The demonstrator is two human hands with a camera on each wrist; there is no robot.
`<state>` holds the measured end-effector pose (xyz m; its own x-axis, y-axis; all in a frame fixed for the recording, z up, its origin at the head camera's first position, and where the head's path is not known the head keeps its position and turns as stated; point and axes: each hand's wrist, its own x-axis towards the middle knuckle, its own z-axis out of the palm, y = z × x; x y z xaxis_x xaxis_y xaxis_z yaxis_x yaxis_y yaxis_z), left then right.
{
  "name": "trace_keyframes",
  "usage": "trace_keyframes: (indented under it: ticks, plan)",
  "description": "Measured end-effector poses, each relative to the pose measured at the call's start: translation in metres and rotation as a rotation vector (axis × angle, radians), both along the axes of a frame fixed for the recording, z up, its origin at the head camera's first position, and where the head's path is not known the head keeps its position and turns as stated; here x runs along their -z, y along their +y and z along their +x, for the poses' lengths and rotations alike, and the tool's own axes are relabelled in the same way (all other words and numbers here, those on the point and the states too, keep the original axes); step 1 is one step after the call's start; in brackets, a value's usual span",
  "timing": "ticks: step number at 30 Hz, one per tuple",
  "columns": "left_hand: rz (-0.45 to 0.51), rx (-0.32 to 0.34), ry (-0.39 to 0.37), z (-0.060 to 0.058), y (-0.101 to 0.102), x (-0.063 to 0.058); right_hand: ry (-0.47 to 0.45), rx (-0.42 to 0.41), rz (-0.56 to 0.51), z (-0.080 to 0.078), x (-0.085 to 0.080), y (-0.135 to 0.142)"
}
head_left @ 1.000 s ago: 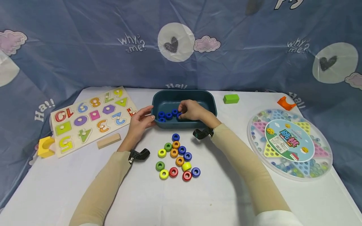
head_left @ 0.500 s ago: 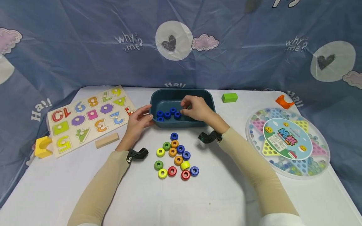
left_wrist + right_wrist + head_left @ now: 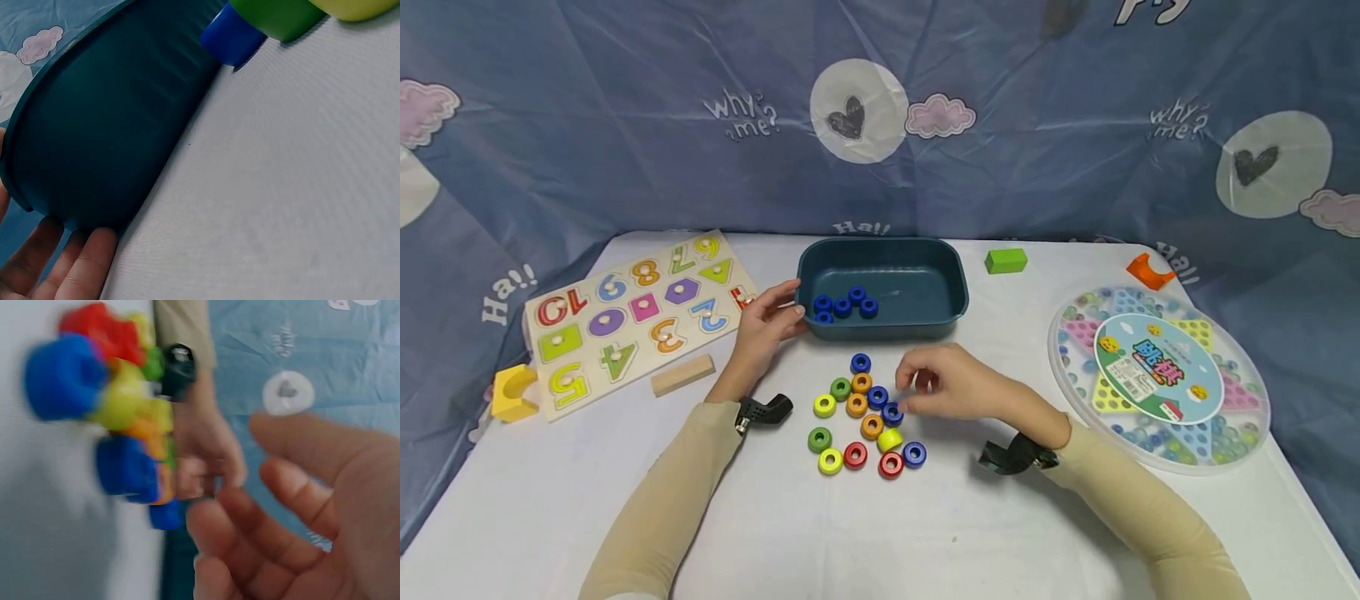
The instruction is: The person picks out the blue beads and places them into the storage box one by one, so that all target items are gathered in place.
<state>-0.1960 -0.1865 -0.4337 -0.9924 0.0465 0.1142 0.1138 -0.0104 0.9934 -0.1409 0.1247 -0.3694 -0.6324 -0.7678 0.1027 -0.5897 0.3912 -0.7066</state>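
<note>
My left hand (image 3: pixel 765 333) rests its fingertips against the outside of the left end of a dark teal plastic box (image 3: pixel 917 328); the left wrist view shows fingers (image 3: pixel 87 265) on its end wall. Several blue ring beads (image 3: pixel 842 307) lie inside the box's left part. My right hand (image 3: pixel 958 383), empty with loosely bent fingers, hovers right of the bead group in front of the box, close to a blue bead (image 3: pixel 892 413). That group has blue, green, yellow, orange and red (image 3: pixel 855 455) ring beads. The right wrist view is blurred.
A wooden number and shape puzzle board (image 3: pixel 643 307), a wooden bar (image 3: pixel 683 375) and a yellow arch block (image 3: pixel 515 393) lie left. A green block (image 3: pixel 1006 261), an orange arch block (image 3: pixel 1150 272) and a round marble game case (image 3: pixel 1157 379) lie right. A blue curtain (image 3: pixel 1045 167) hangs behind.
My right hand has let go of a blue bead in the box, come out and moved toward me, right beside the loose beads. The left hand stays at the box.
</note>
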Motion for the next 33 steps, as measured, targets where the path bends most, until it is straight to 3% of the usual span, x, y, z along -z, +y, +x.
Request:
trace_keyframes:
  ticks: [6, 10, 19, 33]
  plan:
    - [-0.001, 0.001, -0.002, 0.001, 0.000, -0.001, -0.173, -0.132, 0.017, 0.019, 0.028, 0.014]
    - [-0.012, -0.001, -0.003, 0.001, 0.001, -0.001, -0.168, -0.161, 0.041, 0.026, 0.038, 0.015]
    - [-0.001, -0.005, -0.005, 0.001, 0.001, -0.002, -0.116, -0.158, 0.118, 0.029, 0.037, 0.012]
    - [-0.016, -0.007, 0.003, 0.001, 0.001, -0.002, -0.157, -0.163, 0.064, 0.019, 0.030, 0.020]
